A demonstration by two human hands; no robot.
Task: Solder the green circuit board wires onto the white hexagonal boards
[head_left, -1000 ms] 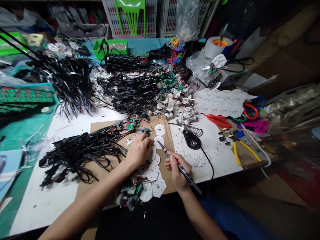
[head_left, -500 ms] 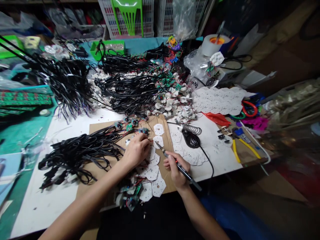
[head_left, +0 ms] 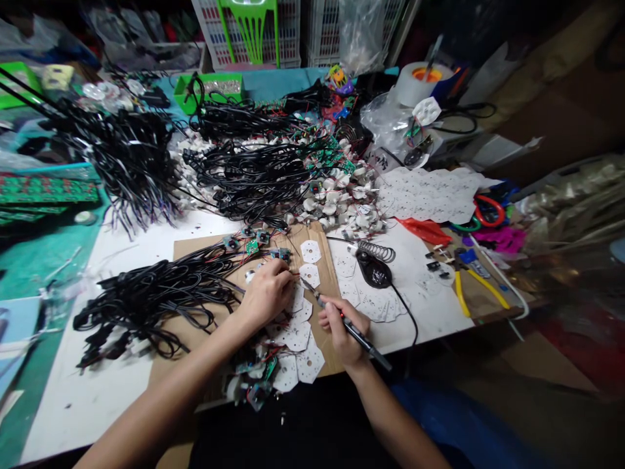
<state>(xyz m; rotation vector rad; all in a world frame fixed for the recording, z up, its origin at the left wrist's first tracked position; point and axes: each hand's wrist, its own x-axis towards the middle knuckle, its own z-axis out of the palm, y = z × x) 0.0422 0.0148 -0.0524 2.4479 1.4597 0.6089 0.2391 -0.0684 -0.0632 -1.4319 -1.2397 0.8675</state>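
My right hand (head_left: 346,326) is closed around a black soldering iron (head_left: 364,341), its metal tip resting at or just over the left part of a white hexagonal board (head_left: 309,275). My left hand (head_left: 269,290) has its fingers pinched together beside that board, near a thin red wire; what exactly lies between the fingertips is too small to tell. Another white hexagonal board (head_left: 310,251) lies just behind. More white boards (head_left: 310,360) overlap in a row toward me on the brown cardboard (head_left: 328,339). Black cables (head_left: 161,293) with small circuit boards spread left of my left hand.
Heaped black cables (head_left: 258,169) and white parts (head_left: 342,202) cover the middle back. To the right are a coiled-spring iron stand (head_left: 375,253), a black dish (head_left: 375,271) and yellow-handled pliers (head_left: 461,293). Green circuit panels (head_left: 49,190) sit at the left.
The iron's tip has shifted slightly left and up over the board, with my right hand following a little. My left hand keeps its place. The camera view has moved very slightly.
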